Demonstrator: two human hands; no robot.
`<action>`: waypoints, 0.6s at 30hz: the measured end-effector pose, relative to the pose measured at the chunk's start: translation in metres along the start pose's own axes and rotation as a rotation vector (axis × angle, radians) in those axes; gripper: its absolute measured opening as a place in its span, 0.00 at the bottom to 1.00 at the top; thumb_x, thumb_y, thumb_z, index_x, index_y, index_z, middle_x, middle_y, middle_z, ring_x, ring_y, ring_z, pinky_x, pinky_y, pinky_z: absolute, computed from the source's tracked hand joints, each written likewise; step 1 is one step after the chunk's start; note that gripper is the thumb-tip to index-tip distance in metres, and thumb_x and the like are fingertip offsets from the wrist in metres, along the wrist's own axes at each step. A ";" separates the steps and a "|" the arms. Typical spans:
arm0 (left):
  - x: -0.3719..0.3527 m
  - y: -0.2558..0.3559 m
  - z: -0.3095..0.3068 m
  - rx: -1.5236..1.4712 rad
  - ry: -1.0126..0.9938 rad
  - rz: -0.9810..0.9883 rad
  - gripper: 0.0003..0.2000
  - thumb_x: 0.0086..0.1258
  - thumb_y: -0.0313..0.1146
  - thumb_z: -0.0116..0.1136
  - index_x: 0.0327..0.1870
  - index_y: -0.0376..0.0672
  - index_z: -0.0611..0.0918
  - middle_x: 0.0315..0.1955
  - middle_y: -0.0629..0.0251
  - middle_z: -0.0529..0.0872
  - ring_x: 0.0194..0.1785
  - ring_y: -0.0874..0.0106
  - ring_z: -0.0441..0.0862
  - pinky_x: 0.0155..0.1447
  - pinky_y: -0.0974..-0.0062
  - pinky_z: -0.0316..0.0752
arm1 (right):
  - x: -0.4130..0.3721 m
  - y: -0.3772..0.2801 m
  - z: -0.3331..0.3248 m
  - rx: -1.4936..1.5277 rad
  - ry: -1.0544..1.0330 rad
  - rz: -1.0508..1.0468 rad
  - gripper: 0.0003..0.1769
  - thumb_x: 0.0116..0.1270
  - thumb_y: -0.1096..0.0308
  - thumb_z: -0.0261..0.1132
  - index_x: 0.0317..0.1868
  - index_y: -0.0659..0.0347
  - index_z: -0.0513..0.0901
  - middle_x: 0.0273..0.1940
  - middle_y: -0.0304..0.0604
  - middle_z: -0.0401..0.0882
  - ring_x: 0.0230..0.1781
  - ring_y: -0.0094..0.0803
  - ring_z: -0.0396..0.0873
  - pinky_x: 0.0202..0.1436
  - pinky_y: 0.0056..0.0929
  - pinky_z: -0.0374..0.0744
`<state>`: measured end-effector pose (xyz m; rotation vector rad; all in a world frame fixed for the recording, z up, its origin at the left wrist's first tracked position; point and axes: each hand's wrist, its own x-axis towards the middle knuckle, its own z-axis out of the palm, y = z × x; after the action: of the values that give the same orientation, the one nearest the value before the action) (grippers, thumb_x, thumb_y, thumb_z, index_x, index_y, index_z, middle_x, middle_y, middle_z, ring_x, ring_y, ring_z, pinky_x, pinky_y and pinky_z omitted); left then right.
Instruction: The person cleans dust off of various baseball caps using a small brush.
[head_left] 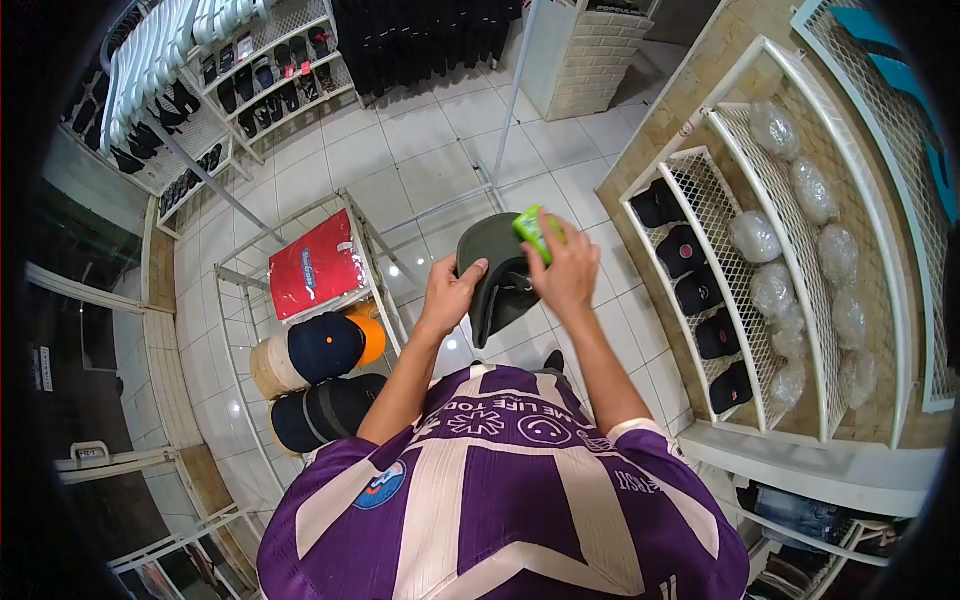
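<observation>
An olive-green cap (pixel 482 238) is held out in front of my chest, its dark inside partly showing on the side toward me. My left hand (pixel 447 298) is closed on the cap's left edge, thumb on top. In my right hand (pixel 568 270) is a bright green hand-sized block (pixel 533 230) with pale markings, gripped between thumb and fingers. It overlaps the upper right of the cap in this view. My right fingers partly cover the block, and its underside is hidden.
To the left stands a white wire rack (pixel 232 300) with a red packaged garment (pixel 318 265) and stacked caps (pixel 325 347). On the right, a mesh shelf (pixel 700 170) holds black caps (pixel 692 290) and plastic-wrapped bundles (pixel 773 290). White hangers (pixel 150 70) hang at upper left.
</observation>
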<state>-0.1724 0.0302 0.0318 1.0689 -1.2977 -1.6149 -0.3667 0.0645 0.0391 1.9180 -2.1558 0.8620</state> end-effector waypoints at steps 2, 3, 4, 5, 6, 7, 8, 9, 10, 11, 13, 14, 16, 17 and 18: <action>0.001 -0.010 -0.004 -0.073 0.046 -0.001 0.11 0.76 0.29 0.61 0.51 0.31 0.85 0.39 0.64 0.89 0.40 0.77 0.83 0.46 0.76 0.78 | 0.008 0.025 -0.006 0.086 0.103 0.115 0.33 0.68 0.54 0.70 0.71 0.55 0.77 0.59 0.49 0.81 0.58 0.48 0.76 0.61 0.49 0.69; 0.006 -0.011 -0.006 -0.148 0.094 0.011 0.12 0.75 0.29 0.61 0.53 0.31 0.84 0.42 0.63 0.89 0.42 0.76 0.83 0.48 0.76 0.78 | 0.014 0.035 -0.016 0.113 0.219 0.105 0.33 0.70 0.54 0.69 0.71 0.57 0.76 0.58 0.49 0.81 0.58 0.47 0.77 0.62 0.48 0.70; 0.008 -0.008 -0.008 -0.248 0.165 -0.048 0.15 0.75 0.29 0.63 0.58 0.31 0.81 0.47 0.60 0.89 0.45 0.74 0.85 0.52 0.75 0.79 | 0.018 0.043 -0.027 0.142 0.328 0.096 0.32 0.72 0.54 0.68 0.72 0.59 0.74 0.58 0.50 0.81 0.59 0.45 0.77 0.63 0.47 0.71; 0.012 -0.007 -0.014 -0.399 0.166 -0.117 0.15 0.75 0.28 0.62 0.58 0.31 0.80 0.47 0.58 0.88 0.46 0.71 0.87 0.53 0.73 0.81 | 0.017 0.047 -0.037 0.145 0.318 0.094 0.32 0.72 0.54 0.68 0.72 0.59 0.74 0.58 0.50 0.81 0.59 0.45 0.77 0.63 0.47 0.71; 0.013 -0.006 -0.021 -0.504 0.142 -0.179 0.14 0.76 0.28 0.61 0.57 0.30 0.80 0.47 0.58 0.88 0.46 0.70 0.87 0.53 0.73 0.82 | 0.016 0.048 -0.048 0.452 0.392 0.276 0.32 0.74 0.54 0.67 0.72 0.61 0.72 0.57 0.49 0.81 0.59 0.42 0.77 0.63 0.44 0.72; 0.014 -0.005 -0.026 -0.609 0.115 -0.235 0.13 0.77 0.27 0.60 0.56 0.30 0.79 0.46 0.57 0.88 0.47 0.69 0.88 0.53 0.72 0.83 | 0.016 0.048 -0.053 0.759 0.463 0.457 0.33 0.75 0.55 0.67 0.73 0.63 0.70 0.56 0.48 0.81 0.58 0.38 0.78 0.63 0.40 0.73; 0.015 -0.008 -0.027 -0.607 0.117 -0.233 0.13 0.77 0.27 0.60 0.56 0.30 0.79 0.46 0.57 0.88 0.47 0.69 0.88 0.53 0.72 0.83 | 0.012 0.049 -0.051 0.763 0.463 0.457 0.33 0.75 0.55 0.67 0.73 0.63 0.70 0.56 0.48 0.81 0.58 0.38 0.78 0.63 0.40 0.73; 0.018 -0.012 -0.025 -0.689 0.101 -0.283 0.12 0.77 0.27 0.60 0.55 0.29 0.79 0.46 0.57 0.88 0.47 0.69 0.88 0.54 0.72 0.84 | 0.009 0.051 -0.047 0.848 0.360 0.512 0.35 0.74 0.55 0.69 0.73 0.64 0.69 0.56 0.47 0.81 0.57 0.36 0.78 0.62 0.36 0.75; 0.021 -0.016 -0.022 -0.769 0.079 -0.336 0.12 0.78 0.28 0.59 0.55 0.29 0.78 0.45 0.56 0.87 0.47 0.68 0.88 0.54 0.72 0.85 | 0.007 0.054 -0.045 0.928 0.258 0.568 0.38 0.72 0.54 0.72 0.72 0.66 0.68 0.56 0.46 0.80 0.55 0.33 0.79 0.60 0.33 0.77; 0.021 -0.021 -0.020 -0.769 0.074 -0.338 0.12 0.78 0.28 0.59 0.55 0.29 0.78 0.45 0.56 0.87 0.47 0.68 0.88 0.54 0.72 0.85 | 0.002 0.052 -0.037 0.926 0.262 0.570 0.38 0.72 0.54 0.72 0.72 0.66 0.68 0.56 0.46 0.80 0.55 0.33 0.79 0.60 0.33 0.77; 0.019 -0.025 -0.011 -0.708 0.005 -0.349 0.13 0.78 0.28 0.60 0.56 0.27 0.78 0.47 0.55 0.87 0.47 0.68 0.88 0.54 0.72 0.85 | -0.002 0.037 -0.024 0.794 0.263 0.374 0.40 0.63 0.61 0.79 0.70 0.66 0.69 0.55 0.44 0.81 0.53 0.33 0.81 0.59 0.33 0.79; 0.019 -0.029 -0.007 -0.704 -0.008 -0.350 0.14 0.77 0.28 0.60 0.56 0.27 0.78 0.47 0.55 0.87 0.47 0.69 0.88 0.54 0.72 0.85 | -0.003 0.036 -0.026 0.793 0.267 0.377 0.40 0.63 0.61 0.79 0.70 0.66 0.69 0.55 0.44 0.81 0.53 0.33 0.81 0.59 0.33 0.79; 0.017 -0.025 0.002 -0.655 0.005 -0.359 0.14 0.77 0.28 0.60 0.57 0.27 0.77 0.48 0.55 0.87 0.46 0.69 0.88 0.52 0.73 0.85 | -0.001 0.035 -0.031 1.019 0.010 0.493 0.38 0.58 0.69 0.78 0.67 0.66 0.71 0.54 0.45 0.83 0.51 0.34 0.82 0.58 0.32 0.80; 0.014 -0.024 0.004 -0.608 0.024 -0.373 0.15 0.77 0.27 0.60 0.58 0.27 0.77 0.48 0.56 0.87 0.45 0.70 0.88 0.51 0.74 0.85 | 0.001 0.037 -0.034 1.021 0.008 0.495 0.38 0.58 0.69 0.78 0.67 0.66 0.71 0.54 0.45 0.83 0.51 0.34 0.82 0.58 0.32 0.80; 0.018 -0.030 -0.001 -0.464 -0.033 -0.334 0.25 0.74 0.36 0.66 0.65 0.28 0.74 0.55 0.48 0.84 0.58 0.63 0.84 0.61 0.69 0.80 | 0.006 0.041 -0.037 0.988 -0.034 0.474 0.37 0.57 0.73 0.75 0.66 0.65 0.71 0.53 0.45 0.83 0.51 0.33 0.83 0.58 0.32 0.80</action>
<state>-0.1797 0.0180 -0.0003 0.9993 -0.7261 -2.0600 -0.4169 0.0788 0.0585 1.6663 -2.4783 2.3339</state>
